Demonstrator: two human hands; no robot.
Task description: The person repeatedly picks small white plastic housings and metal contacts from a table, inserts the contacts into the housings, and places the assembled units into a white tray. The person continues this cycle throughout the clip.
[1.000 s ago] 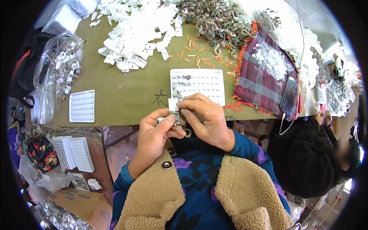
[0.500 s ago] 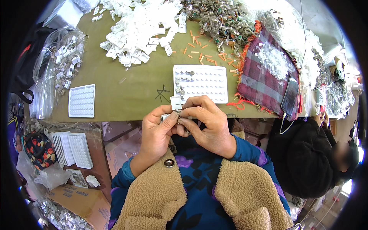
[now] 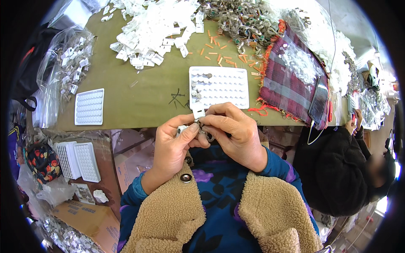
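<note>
From where I stand, everything sorts itself around the white dimpled tray (image 3: 228,89) on the bench (image 3: 139,97). The worker's two hands meet just off its near-left corner. The left hand (image 3: 168,141) is closed in a pinch, thumb against fingers, holding a white plastic piece (image 3: 198,111) that stands up in front of the tray's near edge; I can't tell whether it touches. A small white block (image 3: 181,130) pokes out beside the left thumb, farther from the tray. The right hand (image 3: 236,130) has its fingers drawn narrow at the foot of the white piece, where a metal loop (image 3: 209,136) shows between the hands. Whether the right fingertips truly grip it, I can't tell; they cover the spot.

I'd judge this step to be close fingertip work where plastic and metal come together. The next move seems to call for a steady left pinch and small, light adjustments from the right.

Round pieces (image 3: 194,95) sit along the tray's left side and part of its far row. Beyond the tray lie loose orange strips (image 3: 220,59), with a heap of white pieces (image 3: 156,31) to their left and a mound of metal loops (image 3: 242,25) behind. Right of the tray spreads a plaid cloth (image 3: 287,86) bearing a phone (image 3: 318,101).
</note>
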